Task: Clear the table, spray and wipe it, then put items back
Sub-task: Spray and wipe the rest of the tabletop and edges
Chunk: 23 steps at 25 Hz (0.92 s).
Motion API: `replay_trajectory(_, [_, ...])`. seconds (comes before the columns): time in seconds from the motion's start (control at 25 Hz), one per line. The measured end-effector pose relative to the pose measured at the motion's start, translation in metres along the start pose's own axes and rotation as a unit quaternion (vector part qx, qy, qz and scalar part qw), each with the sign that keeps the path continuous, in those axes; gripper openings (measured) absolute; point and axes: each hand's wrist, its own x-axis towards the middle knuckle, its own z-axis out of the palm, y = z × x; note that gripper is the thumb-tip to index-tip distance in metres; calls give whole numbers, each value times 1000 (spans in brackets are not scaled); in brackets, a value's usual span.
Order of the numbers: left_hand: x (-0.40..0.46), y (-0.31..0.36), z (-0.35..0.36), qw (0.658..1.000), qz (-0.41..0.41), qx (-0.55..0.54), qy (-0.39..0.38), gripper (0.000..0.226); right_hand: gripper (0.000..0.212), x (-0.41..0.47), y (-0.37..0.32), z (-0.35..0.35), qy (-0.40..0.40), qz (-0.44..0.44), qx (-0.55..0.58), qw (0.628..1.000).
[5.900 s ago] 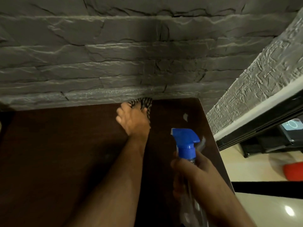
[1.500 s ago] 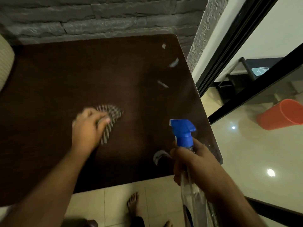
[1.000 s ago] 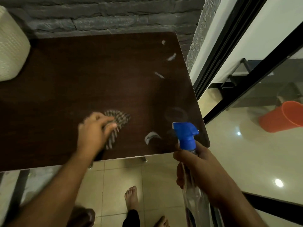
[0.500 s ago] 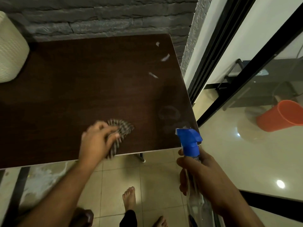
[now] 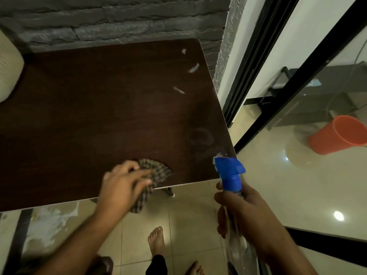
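Note:
A dark brown table fills the upper left of the view. My left hand presses a checked cloth against the table's near edge; part of the cloth hangs over the edge. My right hand grips a clear spray bottle with a blue nozzle, held upright off the table's near right corner. Faint ring marks and white scraps show on the right side of the tabletop.
A cream woven basket stands at the table's far left. A grey stone wall runs behind. A black-framed glass door is on the right, with an orange bucket beyond. My bare feet stand on tiled floor.
My left hand has dragged the cloth toward the near edge and rightward, so the cloth now hangs over the edge. The spray bottle stays held at the right corner.

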Motion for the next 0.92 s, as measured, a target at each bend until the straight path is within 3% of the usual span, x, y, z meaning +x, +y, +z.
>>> replay_trajectory(0.12, [81,-33,-7,993,-78,58,63,30,22,5,2,-2,9,8,2,1000])
replay_trajectory(0.2, [126,-17,-4,992,-100,41,72,31,22,10,0,3,10,3,5,1000])
replay_trajectory(0.28, [123,25,11,997,-65,13,40,32,20,14,-5,8,8,1,6,1000])
replay_trajectory(0.36, [66,62,30,999,24,8,-21,34,17,18,-11,9,9,0,13,1000])
replay_trajectory(0.44, [12,60,24,997,66,-23,-28,33,17,21,-14,3,18,4,18,1000])
replay_trajectory(0.52, [16,21,7,999,39,-11,-11,26,19,25,-16,-5,32,12,25,999])
replay_trajectory(0.64, [95,-39,-6,996,-52,38,67,27,20,32,-20,-7,45,14,22,999])
replay_trajectory(0.76, [160,-29,-6,993,-84,9,86,28,20,42,-30,8,37,13,38,998])
replay_trajectory(0.92, [77,10,12,997,71,12,16,27,22,58,-51,30,14,28,58,998])
